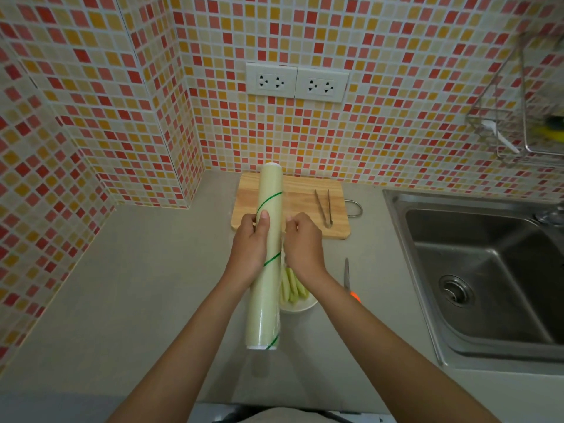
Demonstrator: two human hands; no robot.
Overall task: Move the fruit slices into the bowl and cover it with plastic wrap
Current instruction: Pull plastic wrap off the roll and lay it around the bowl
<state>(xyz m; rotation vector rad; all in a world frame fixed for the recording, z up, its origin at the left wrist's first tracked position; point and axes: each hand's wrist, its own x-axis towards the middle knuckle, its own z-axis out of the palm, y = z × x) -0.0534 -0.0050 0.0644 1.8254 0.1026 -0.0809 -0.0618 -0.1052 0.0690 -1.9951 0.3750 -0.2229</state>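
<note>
Pale green and translucent, a long roll of plastic wrap with thin green diagonal stripes is held lengthwise above a grey counter in a kitchen corner. The left hand grips the roll around its middle, thumb lying along the top and fingers curled round the far side. The right hand sits just beside the roll's right edge, its fingers bent and pinched at the film; whether a loose edge is actually caught between them cannot be told.

Directly below the roll and the right wrist, a white round bowl rests on the counter and holds light green fruit slices lying side by side; most of the bowl is hidden by the roll and the arm. Behind the hands, a light wooden cutting board with a metal loop handle lies against the wall, and a pair of metal tongs rests on its right half. Scissors with an orange handle lie on the counter to the right of the bowl. A stainless steel sink fills the right side, beneath a wire rack mounted on the red, orange and cream mosaic tile wall, which carries two white double sockets.
</note>
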